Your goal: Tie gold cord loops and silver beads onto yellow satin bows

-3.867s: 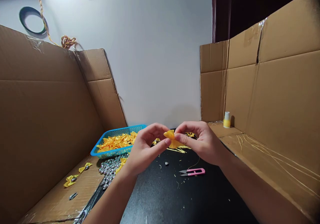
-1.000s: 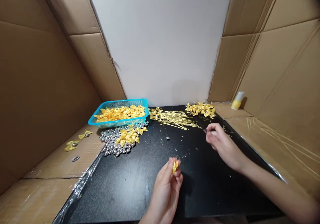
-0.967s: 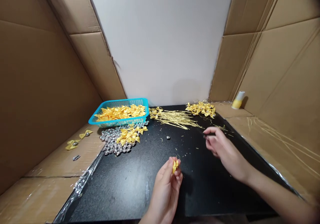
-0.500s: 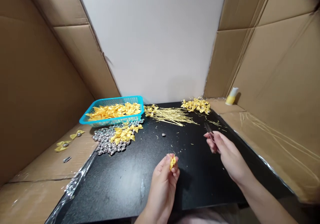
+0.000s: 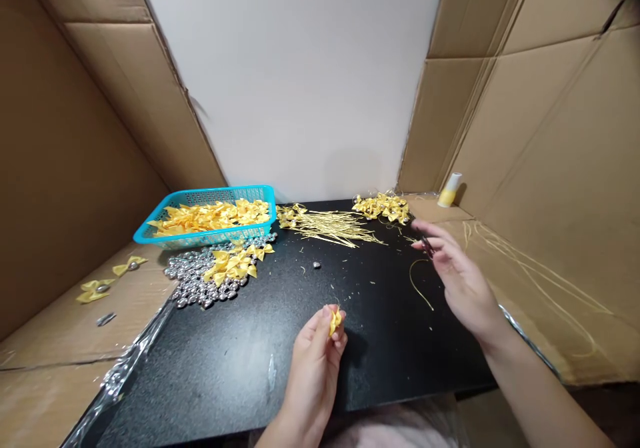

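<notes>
My left hand (image 5: 317,355) pinches a small yellow ribbon bow (image 5: 335,323) between thumb and fingertips, low over the front of the black table. A fine end of cord sticks up from the bow. To the right, my right hand (image 5: 457,275) is raised, its fingers partly stretched out, with small dark thread snips (image 5: 427,247) held between thumb and fingers. Just below these fingers, a curved piece of gold cord (image 5: 419,284) shows against the table. A single silver bead (image 5: 317,265) lies on the tabletop beyond my left hand.
A blue basket (image 5: 205,240) of yellow bows stands back left. Before it lie silver beads (image 5: 193,281) with loose bows (image 5: 235,263) on top. Gold cord lengths (image 5: 335,228) and beaded bows (image 5: 383,207) lie at the back. A thread spool (image 5: 449,191) stands right. Cardboard walls flank the table.
My right hand has spread its fingers and the snips have turned in it. A curved piece of cord now shows below that hand. My left hand still pinches the bow. The view has shifted slightly.
</notes>
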A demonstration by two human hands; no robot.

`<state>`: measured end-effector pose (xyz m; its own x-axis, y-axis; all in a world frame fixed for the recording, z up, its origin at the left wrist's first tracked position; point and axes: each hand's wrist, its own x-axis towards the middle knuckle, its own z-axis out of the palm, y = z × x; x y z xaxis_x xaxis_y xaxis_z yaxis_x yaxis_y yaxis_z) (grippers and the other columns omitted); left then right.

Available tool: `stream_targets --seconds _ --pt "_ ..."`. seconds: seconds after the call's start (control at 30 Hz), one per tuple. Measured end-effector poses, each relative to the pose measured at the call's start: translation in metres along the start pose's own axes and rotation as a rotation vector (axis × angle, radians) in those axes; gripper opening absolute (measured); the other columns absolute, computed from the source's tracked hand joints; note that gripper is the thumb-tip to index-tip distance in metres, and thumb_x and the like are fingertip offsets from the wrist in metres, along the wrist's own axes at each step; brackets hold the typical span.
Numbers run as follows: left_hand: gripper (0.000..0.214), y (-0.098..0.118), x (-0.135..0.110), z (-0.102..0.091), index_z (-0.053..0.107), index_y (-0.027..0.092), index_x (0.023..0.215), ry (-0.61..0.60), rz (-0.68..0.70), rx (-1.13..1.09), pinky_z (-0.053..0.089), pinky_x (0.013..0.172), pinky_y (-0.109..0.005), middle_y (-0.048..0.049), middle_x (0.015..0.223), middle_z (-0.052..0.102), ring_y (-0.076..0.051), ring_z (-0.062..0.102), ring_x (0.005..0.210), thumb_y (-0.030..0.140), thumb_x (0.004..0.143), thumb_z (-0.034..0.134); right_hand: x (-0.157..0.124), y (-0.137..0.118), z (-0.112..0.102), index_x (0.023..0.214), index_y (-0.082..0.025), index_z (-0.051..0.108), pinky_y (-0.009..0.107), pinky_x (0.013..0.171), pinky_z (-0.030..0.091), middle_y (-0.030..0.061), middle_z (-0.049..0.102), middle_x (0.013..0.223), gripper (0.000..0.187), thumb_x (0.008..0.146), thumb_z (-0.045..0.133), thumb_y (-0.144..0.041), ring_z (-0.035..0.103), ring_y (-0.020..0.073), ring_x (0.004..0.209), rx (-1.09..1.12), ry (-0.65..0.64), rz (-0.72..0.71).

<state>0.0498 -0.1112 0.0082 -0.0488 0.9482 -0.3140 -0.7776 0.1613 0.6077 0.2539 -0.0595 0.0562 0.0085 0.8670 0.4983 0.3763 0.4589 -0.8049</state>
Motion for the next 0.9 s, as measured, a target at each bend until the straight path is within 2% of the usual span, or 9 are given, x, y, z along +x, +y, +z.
stream_targets --seconds 0.03,0.07,0.1,0.13,0.23,0.37,0.5,0.67,0.9 --pt "0.030 0.000 0.000 0.000 0.066 0.010 0.072 0.001 0.004 -0.005 0.043 0.053 -0.013 0.0014 0.065 0.057 -0.003 0.045 0.053 0.030 0.059 0.085 -0.005 -0.005 0.002 0.105 -0.022 0.058 0.033 0.085 0.049 0.0090 0.063 0.107 0.040 0.093 0.037 -0.054 0.060 0.0204 0.098 0.055 -0.055 0.002" --pt "0.030 -0.001 -0.001 0.001 0.066 0.010 0.072 0.001 0.006 -0.011 0.043 0.052 -0.013 0.0013 0.065 0.057 -0.003 0.045 0.053 0.030 0.059 0.085 -0.012 -0.009 0.007 0.108 -0.022 0.054 0.028 0.069 0.051 0.0052 0.064 0.085 0.038 0.095 0.035 -0.052 0.062 0.0169 0.075 0.099 -0.105 0.027" --pt "0.030 -0.001 -0.001 0.002 0.066 0.010 0.072 0.000 0.007 -0.017 0.042 0.052 -0.013 0.0013 0.065 0.058 -0.003 0.045 0.052 0.029 0.059 0.085 -0.021 -0.013 0.013 0.108 -0.021 0.052 0.023 0.057 0.048 0.0018 0.060 0.073 0.035 0.095 0.037 -0.050 0.058 0.0144 0.062 0.095 -0.149 0.043" --pt "0.030 -0.001 -0.002 0.003 0.066 0.010 0.073 0.000 0.007 -0.019 0.042 0.051 -0.013 0.0012 0.064 0.058 -0.003 0.045 0.052 0.029 0.058 0.086 -0.032 -0.016 0.020 0.106 -0.021 0.053 0.021 0.053 0.046 0.0008 0.059 0.071 0.031 0.094 0.042 -0.047 0.056 0.0135 0.059 0.058 -0.189 0.037" --pt "0.032 0.000 -0.006 0.007 0.067 0.010 0.074 0.011 0.031 0.001 0.043 0.052 -0.014 0.0004 0.064 0.058 -0.004 0.047 0.053 0.028 0.057 0.086 -0.062 -0.022 0.044 0.098 -0.021 0.053 0.019 0.052 0.044 -0.0002 0.058 0.070 0.018 0.094 0.046 -0.037 0.057 0.0128 0.060 0.028 -0.273 -0.030" --pt "0.033 0.005 -0.013 0.014 0.067 0.010 0.072 0.019 0.095 0.048 0.042 0.051 -0.015 0.0003 0.063 0.058 -0.005 0.047 0.053 0.032 0.057 0.086 -0.081 -0.025 0.062 0.097 -0.021 0.052 0.019 0.050 0.044 -0.0022 0.059 0.067 0.010 0.092 0.047 -0.029 0.057 0.0110 0.052 -0.047 -0.246 -0.134" --pt "0.033 0.007 -0.015 0.020 0.066 0.010 0.073 0.017 0.097 0.055 0.042 0.051 -0.015 -0.0003 0.064 0.059 -0.006 0.049 0.053 0.033 0.059 0.084 -0.081 -0.028 0.064 0.099 -0.021 0.053 0.020 0.053 0.048 -0.0007 0.064 0.069 0.010 0.090 0.049 -0.026 0.063 0.0126 0.056 -0.127 -0.179 -0.226" --pt "0.033 0.007 -0.014 0.024 0.067 0.010 0.072 0.010 0.098 0.058 0.040 0.049 -0.014 -0.0004 0.064 0.060 -0.005 0.048 0.052 0.035 0.058 0.085 -0.084 -0.027 0.065 0.100 -0.021 0.053 0.019 0.056 0.052 0.0012 0.068 0.072 0.011 0.089 0.050 -0.023 0.067 0.0138 0.060 -0.147 -0.102 -0.223" --pt "0.033 0.005 -0.016 0.023 0.070 0.013 0.074 0.053 0.205 0.152 0.042 0.052 -0.015 -0.0019 0.066 0.065 -0.008 0.053 0.056 0.040 0.060 0.082 -0.087 -0.023 0.067 0.099 -0.020 0.054 0.021 0.054 0.053 0.0028 0.068 0.070 0.012 0.089 0.048 -0.024 0.067 0.0153 0.058 -0.157 -0.086 -0.235"
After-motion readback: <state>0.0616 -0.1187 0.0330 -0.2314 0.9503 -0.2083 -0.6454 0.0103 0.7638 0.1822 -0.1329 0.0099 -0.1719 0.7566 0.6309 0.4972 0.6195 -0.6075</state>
